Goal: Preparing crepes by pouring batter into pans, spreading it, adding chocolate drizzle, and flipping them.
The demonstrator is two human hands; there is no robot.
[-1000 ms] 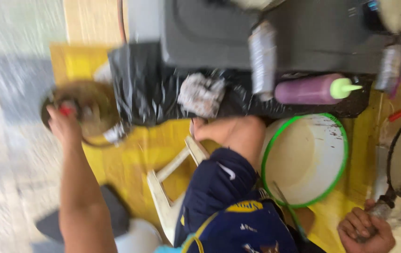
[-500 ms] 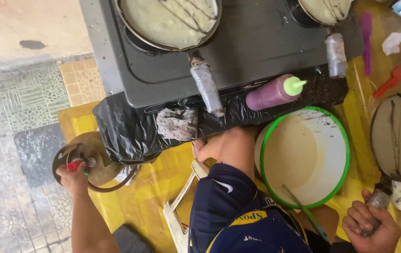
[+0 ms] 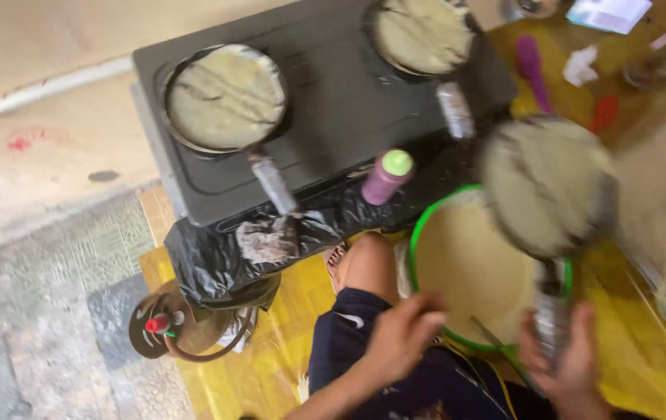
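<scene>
I see a black two-burner stove (image 3: 333, 101) with two batter-coated pans (image 3: 226, 97) on it. A purple squeeze bottle (image 3: 384, 177) with a green cap leans at its front edge, over a crumpled black plastic sheet (image 3: 208, 260). A round gas regulator (image 3: 160, 327) lies on the yellow mat (image 3: 286, 327).

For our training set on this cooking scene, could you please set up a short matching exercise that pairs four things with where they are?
Things:
1. Purple bottle with green cap
2. Pan coated with batter
3. Green-rimmed bowl
4. Round gas regulator with red knob

Places:
A. Held by its handle in the right hand, above the bowl
B. On the yellow mat, at the far left
C. Lying at the front edge of the black stove
D. On the mat, beside the person's knee

Pairs: 1-C, 2-A, 3-D, 4-B
</scene>
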